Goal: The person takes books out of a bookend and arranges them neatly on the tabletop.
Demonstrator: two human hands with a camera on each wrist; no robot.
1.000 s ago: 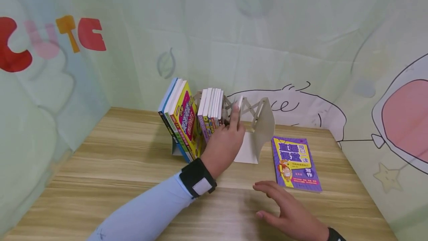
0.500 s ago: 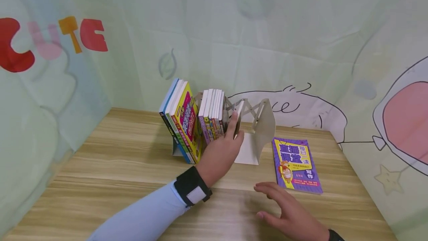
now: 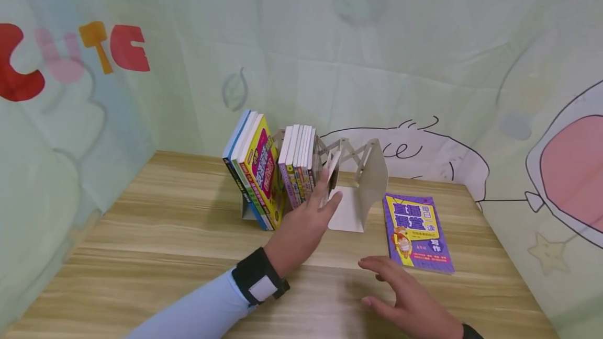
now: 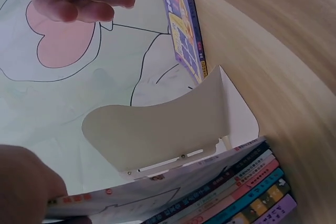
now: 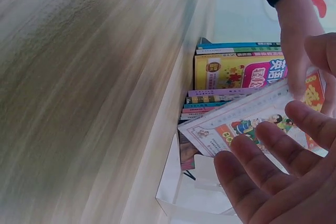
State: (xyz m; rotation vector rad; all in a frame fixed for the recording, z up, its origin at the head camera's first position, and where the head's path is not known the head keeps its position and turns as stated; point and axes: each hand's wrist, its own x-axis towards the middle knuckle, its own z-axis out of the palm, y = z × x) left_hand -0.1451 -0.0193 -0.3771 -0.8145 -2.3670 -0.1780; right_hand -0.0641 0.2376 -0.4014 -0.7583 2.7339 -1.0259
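Observation:
My left hand [image 3: 301, 226] grips a thin book [image 3: 334, 162], tilted with its top edge toward me, at the right end of a row of small books [image 3: 298, 145]. In the right wrist view, that book [image 5: 247, 124] shows a white cover with small pictures and an orange band; the left fingers are at its upper end. A beige expandable bookend [image 3: 374, 184] holds the row. My right hand [image 3: 410, 297] hovers above the table, fingers spread and slightly bent, holding nothing. In the left wrist view, the left hand [image 4: 26, 187] partly hides the book's top corner.
Taller books [image 3: 259, 171] lean at the left end of the bookend. A purple book [image 3: 419, 232] lies flat on the wooden table [image 3: 155, 245], right of the bookend. A printed cloth backdrop [image 3: 301, 56] stands behind and at the sides.
My left hand has drawn back toward me and down to the left. The thin book's top has tipped forward with it. The right hand has stayed almost still.

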